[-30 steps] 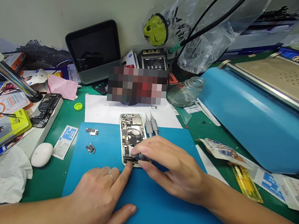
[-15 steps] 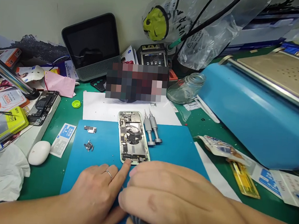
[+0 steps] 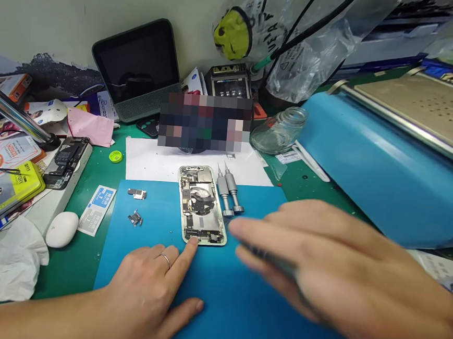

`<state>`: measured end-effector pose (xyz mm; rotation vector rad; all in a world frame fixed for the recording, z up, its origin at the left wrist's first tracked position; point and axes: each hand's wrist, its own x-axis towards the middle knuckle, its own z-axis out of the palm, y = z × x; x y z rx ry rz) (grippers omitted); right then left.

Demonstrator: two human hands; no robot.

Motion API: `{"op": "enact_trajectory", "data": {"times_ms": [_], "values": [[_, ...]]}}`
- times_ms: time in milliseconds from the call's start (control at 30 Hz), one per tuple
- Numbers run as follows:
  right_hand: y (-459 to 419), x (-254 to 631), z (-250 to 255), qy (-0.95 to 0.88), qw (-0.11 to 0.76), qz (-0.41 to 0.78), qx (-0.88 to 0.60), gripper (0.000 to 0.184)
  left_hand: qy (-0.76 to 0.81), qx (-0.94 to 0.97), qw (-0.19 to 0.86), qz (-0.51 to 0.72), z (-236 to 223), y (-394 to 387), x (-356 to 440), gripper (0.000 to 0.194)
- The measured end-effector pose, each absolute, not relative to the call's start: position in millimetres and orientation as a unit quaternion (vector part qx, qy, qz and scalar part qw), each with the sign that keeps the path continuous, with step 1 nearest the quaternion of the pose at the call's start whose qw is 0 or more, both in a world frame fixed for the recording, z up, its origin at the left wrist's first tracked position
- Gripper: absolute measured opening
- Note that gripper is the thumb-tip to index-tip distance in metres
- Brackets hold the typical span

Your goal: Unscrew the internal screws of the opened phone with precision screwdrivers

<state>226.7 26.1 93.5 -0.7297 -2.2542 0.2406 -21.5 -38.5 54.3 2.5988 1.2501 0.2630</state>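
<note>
An opened smartphone [image 3: 202, 204] lies on the blue mat [image 3: 225, 284], its inner parts exposed. My left hand [image 3: 150, 283] rests flat below it, the index finger stretched out and its tip on the phone's lower edge; the thumb is spread apart. To the right, clear of the phone, my right hand [image 3: 321, 265] grips a dark slender tool [image 3: 277, 262], too blurred to tell its kind. Two grey screwdrivers [image 3: 228, 190] lie beside the phone's right side. Left of the phone are a small metal plate [image 3: 136, 194] and a small metal part [image 3: 135, 217].
A white earbud case [image 3: 61, 229], a crumpled tissue [image 3: 10, 267] and another opened phone [image 3: 67, 162] lie left of the mat. Behind stand a dark screen [image 3: 138, 68] and a glass jar [image 3: 279, 129]. A large blue-sided machine [image 3: 367, 170] takes up the right.
My right hand has moved right and slightly up, away from the phone's lower end, with the dark tool in it. My left hand stays at the phone's edge, its thumb now uncovered.
</note>
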Motion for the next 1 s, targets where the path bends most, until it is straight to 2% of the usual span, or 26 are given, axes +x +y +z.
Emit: {"op": "enact_trajectory", "data": {"times_ms": [67,167,333,600,800,1000], "values": [[45.6,241.2,78.5,-0.871,0.413,-0.022,-0.264,0.029,0.405,0.903,0.116,0.078,54.6,-37.0,-22.0,0.059],[74.0,255.5,63.5,-0.841,0.425,-0.079,-0.326,0.025,0.402,0.906,0.121,0.059,55.2,-36.2,-22.5,0.06],[88.1,262.0,59.5,-0.834,0.393,-0.086,-0.379,0.01,0.401,0.906,0.122,0.055,54.6,-36.7,-23.4,0.061],[86.6,257.9,56.2,-0.844,0.377,-0.089,-0.372,0.007,0.403,0.906,0.116,0.054,53.6,-36.7,-23.9,0.061],[83.9,253.8,52.8,-0.803,0.436,-0.061,-0.401,0.044,0.406,0.905,0.116,0.052,54.9,-36.9,-23.9,0.061],[84.2,250.3,45.0,-0.746,0.476,0.042,-0.463,0.047,0.406,0.905,0.118,0.051,54.5,-36.8,-24.5,0.062]]}}
